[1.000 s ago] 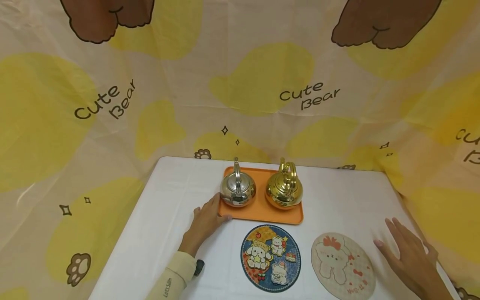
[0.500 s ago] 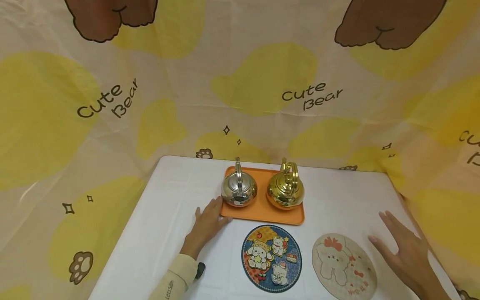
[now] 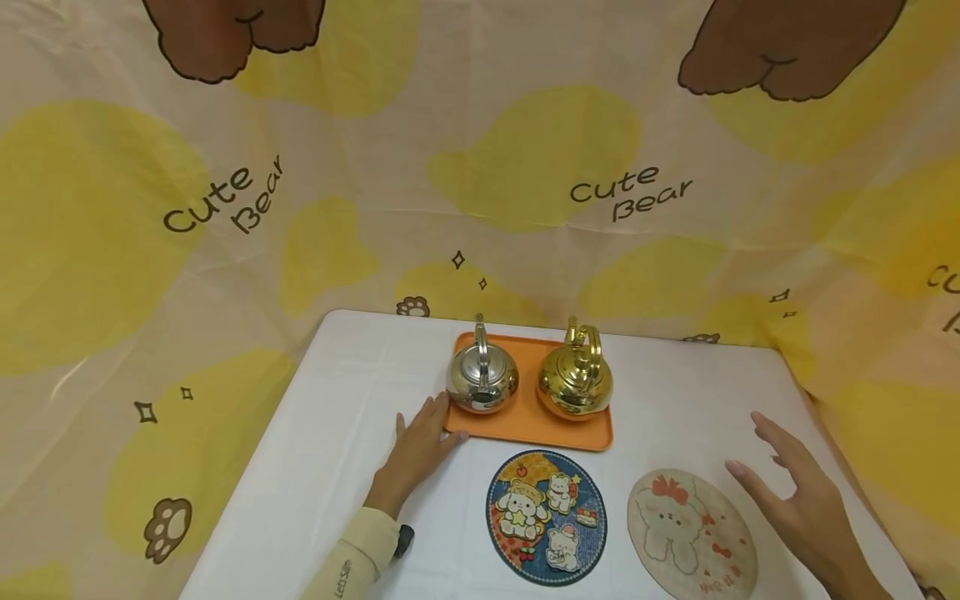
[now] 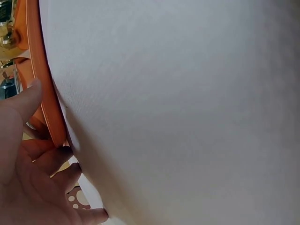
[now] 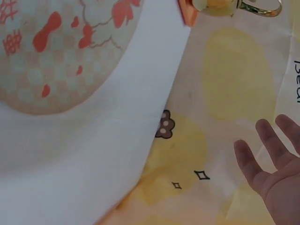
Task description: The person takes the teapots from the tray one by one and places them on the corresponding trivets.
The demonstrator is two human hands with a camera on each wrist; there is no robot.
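Note:
An orange tray (image 3: pixel 504 427) lies on the white table, bearing a silver teapot (image 3: pixel 483 382) and a gold teapot (image 3: pixel 576 385) side by side. My left hand (image 3: pixel 417 448) grips the tray's near left corner, its thumb along the front wall and its fingers round the left side. In the left wrist view, the thumb (image 4: pixel 29 99) overlaps the orange wall and the fingertips rest low by the corner. To the right, my right hand (image 3: pixel 806 504) is raised with fingers spread, holding nothing; the bunny placemat (image 3: pixel 690 533) is nearest to it.
A round dark-blue placemat (image 3: pixel 546 518) with cartoon animals lies just in front of the tray. Behind the table (image 3: pixel 360 367) hangs a yellow and beige cloth (image 3: pixel 510 158) printed with bears and lettering.
My right hand has moved left and a little away from me, towards the tray side. My left hand has stayed at the tray corner. The whole view has shifted slightly.

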